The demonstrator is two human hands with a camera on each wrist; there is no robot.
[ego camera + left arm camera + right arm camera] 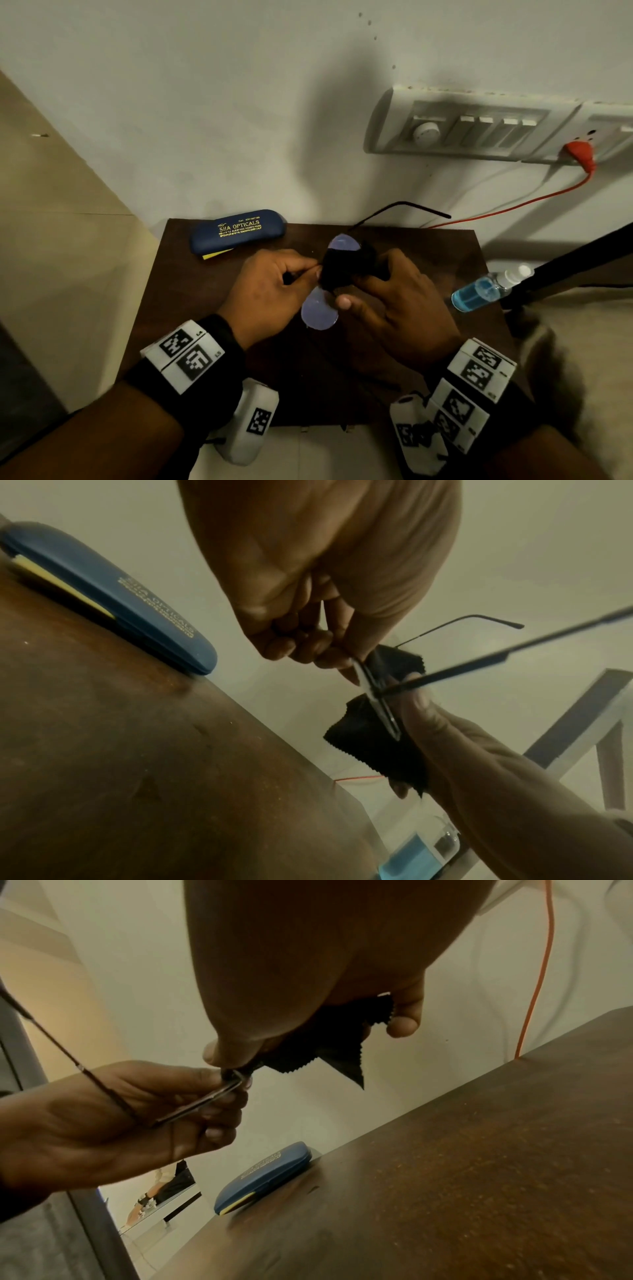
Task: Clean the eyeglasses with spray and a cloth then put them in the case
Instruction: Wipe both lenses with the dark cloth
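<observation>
The left hand [270, 291] pinches the thin black-framed eyeglasses with bluish round lenses [319, 313] at the bridge, above the dark brown wooden table [191, 308]. The right hand [397, 308] grips a black zigzag-edged cloth [342, 267] folded over one lens. The shut blue oval case [238, 230] lies at the table's far left; the clear spray bottle of blue liquid [486, 289] lies at the right edge.

Counter [212, 308]: dark brown wood, smooth, faint sheen, speckled with dust. Case [238, 231]: blue, matt hard shell, gold print. Cloth [342, 267]: black soft fabric, pinked edges. Eyeglasses [319, 313]: thin dark metal-looking frame, glossy lenses. Spray bottle [486, 289]: clear glossy plastic, blue liquid.
</observation>
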